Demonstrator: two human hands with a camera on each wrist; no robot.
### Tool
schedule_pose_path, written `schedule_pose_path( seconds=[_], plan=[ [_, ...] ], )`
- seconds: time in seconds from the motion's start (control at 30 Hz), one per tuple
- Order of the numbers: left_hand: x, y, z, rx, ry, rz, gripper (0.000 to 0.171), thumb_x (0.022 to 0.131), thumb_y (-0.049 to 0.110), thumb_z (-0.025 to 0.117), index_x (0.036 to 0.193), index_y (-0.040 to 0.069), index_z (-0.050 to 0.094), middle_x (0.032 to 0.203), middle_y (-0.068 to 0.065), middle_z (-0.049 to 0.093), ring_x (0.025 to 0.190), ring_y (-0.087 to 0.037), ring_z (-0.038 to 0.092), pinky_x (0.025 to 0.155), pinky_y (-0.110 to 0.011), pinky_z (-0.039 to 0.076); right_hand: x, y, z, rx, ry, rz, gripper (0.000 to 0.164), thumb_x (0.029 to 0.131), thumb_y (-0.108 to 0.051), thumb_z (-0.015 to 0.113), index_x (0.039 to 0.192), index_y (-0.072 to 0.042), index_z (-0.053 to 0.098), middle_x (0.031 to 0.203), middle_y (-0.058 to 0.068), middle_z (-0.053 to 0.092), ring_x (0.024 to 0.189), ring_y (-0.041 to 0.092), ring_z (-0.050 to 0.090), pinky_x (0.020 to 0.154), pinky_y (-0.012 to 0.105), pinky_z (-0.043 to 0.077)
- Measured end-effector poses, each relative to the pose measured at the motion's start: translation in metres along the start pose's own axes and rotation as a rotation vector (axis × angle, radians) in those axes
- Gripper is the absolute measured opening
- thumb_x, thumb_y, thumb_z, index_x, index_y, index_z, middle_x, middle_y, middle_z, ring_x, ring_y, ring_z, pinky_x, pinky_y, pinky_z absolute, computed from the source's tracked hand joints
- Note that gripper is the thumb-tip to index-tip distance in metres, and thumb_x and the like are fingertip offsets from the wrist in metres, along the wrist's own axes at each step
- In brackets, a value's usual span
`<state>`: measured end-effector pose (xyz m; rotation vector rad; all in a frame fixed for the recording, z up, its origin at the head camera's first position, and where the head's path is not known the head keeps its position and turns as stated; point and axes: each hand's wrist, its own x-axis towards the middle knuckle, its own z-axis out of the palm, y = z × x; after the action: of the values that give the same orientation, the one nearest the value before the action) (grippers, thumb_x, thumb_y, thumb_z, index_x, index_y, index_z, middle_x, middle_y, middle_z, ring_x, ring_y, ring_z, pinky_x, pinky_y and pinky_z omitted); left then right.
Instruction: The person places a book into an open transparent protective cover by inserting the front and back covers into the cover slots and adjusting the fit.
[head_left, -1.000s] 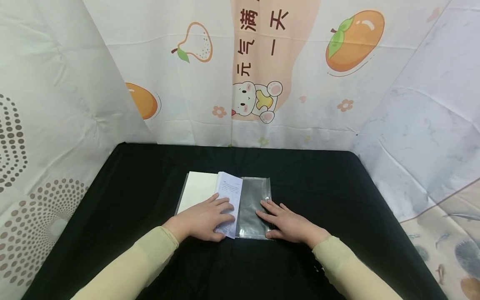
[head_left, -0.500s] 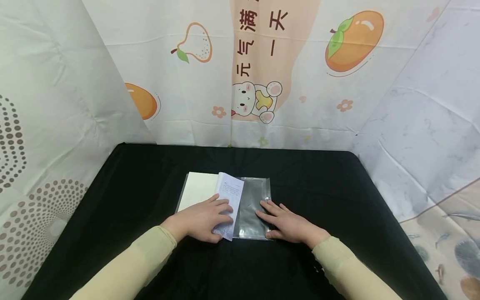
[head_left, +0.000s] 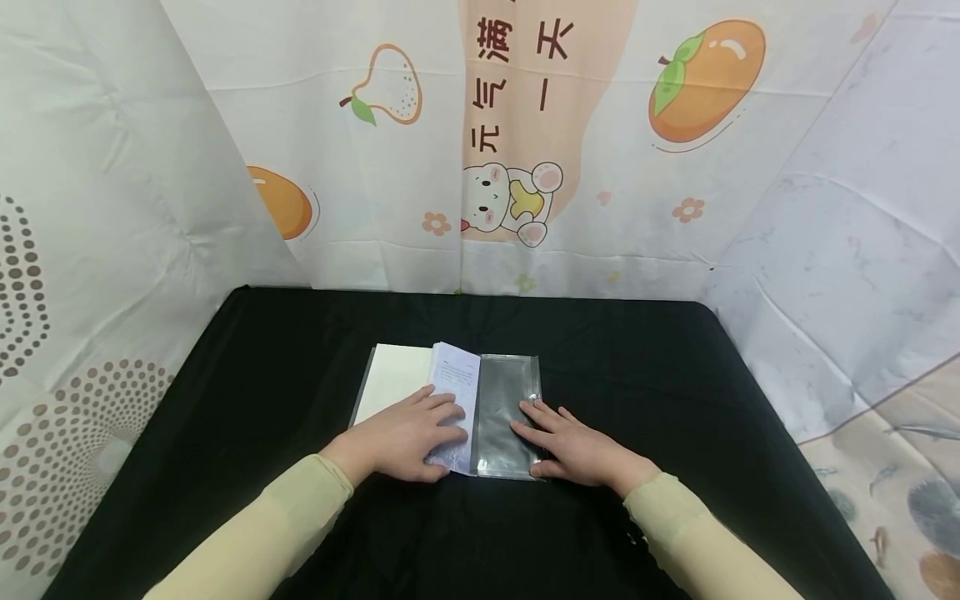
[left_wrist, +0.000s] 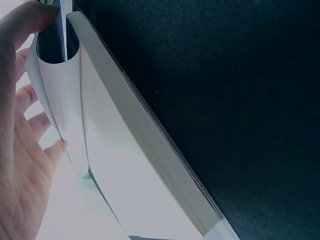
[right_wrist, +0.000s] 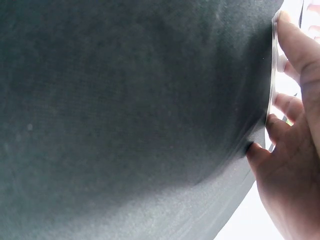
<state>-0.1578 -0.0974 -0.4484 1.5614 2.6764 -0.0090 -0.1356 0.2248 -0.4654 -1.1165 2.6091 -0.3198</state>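
An open book (head_left: 392, 379) lies mid-table, a cream blank page showing on its left side. The left wrist view shows its thick page block (left_wrist: 145, 150) and a page (left_wrist: 60, 85) bending over in a loop. That page carries small printed text on the side facing up. My left hand (head_left: 405, 437) rests on this printed page (head_left: 459, 375) with spread fingers, thumb at its lower edge. To the right lies a clear plastic cover flap (head_left: 501, 421). My right hand (head_left: 573, 446) rests spread on the flap's right edge; in the right wrist view its fingertips (right_wrist: 257, 152) touch down along that edge.
A black cloth (head_left: 637, 358) covers the table under the book. White printed curtains (head_left: 360, 183) stand behind the table and along both sides. Pale sleeves (head_left: 262, 517) reach in from the near edge.
The printed page tilted slightly with its lower corner toward me, then straightened, its right edge now a little further left. The left hand shifted only slightly; the right hand stayed in place.
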Motion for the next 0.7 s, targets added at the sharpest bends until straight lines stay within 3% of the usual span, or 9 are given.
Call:
schedule_pose_path(
  seconds=[0.17,0.37,0.7],
  plan=[
    [0.0029,-0.0012,0.0002,0.047,0.044,-0.024,0.052,0.087,0.058,0.057,0.13,0.029,0.056,0.139,-0.002,0.048,0.132,-0.028,0.036,0.109,-0.054,0.029,0.0001,0.0003,0.0003,-0.005,-0.002,-0.002,0.069,0.096,-0.046,0.054,0.152,-0.019,0.026,0.16,0.013,0.011,0.144,0.033,0.009,0.112,0.061,0.018],
    [0.0042,-0.0033,-0.0019,0.026,0.078,-0.067,0.059,0.084,0.064,0.058,0.134,0.033,0.05,0.146,-0.005,0.039,0.132,-0.026,0.033,0.108,-0.052,0.03,0.0004,-0.0002,-0.0005,0.001,-0.001,0.0,0.069,0.096,-0.046,0.054,0.152,-0.019,0.026,0.16,0.014,0.011,0.144,0.033,0.009,0.112,0.061,0.018],
    [0.002,-0.0072,-0.0081,0.007,0.097,-0.176,0.084,0.077,0.078,0.052,0.147,0.033,0.036,0.154,-0.008,0.027,0.138,-0.036,0.019,0.112,-0.056,0.019,0.0003,-0.0004,-0.0009,0.007,0.0,-0.008,0.069,0.096,-0.045,0.055,0.152,-0.018,0.027,0.16,0.015,0.012,0.143,0.034,0.009,0.112,0.061,0.018]
  ],
)
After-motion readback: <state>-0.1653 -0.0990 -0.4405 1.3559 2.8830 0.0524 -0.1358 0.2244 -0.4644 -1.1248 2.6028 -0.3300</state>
